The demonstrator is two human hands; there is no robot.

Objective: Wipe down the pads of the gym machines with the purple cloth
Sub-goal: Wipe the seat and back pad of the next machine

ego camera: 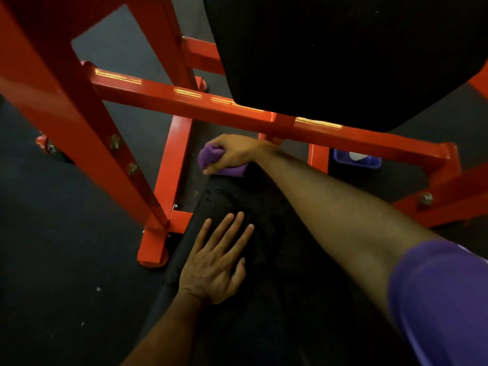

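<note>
Glossy painted metal frame [169, 97] — matt black pad [264, 207], soft purple cloth [208, 157].

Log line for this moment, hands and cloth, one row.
stage: wiping lower pad | right hand: grips purple cloth at pad's far end | left hand: flat on pad | droplets on pad

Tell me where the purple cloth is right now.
In the head view, the purple cloth sits bunched in the right hand at the far end of the lower black pad, just below the orange crossbar.

Dim light falls on a dark speckled floor [52, 260] with a blue tub [369, 161] beyond.
</note>
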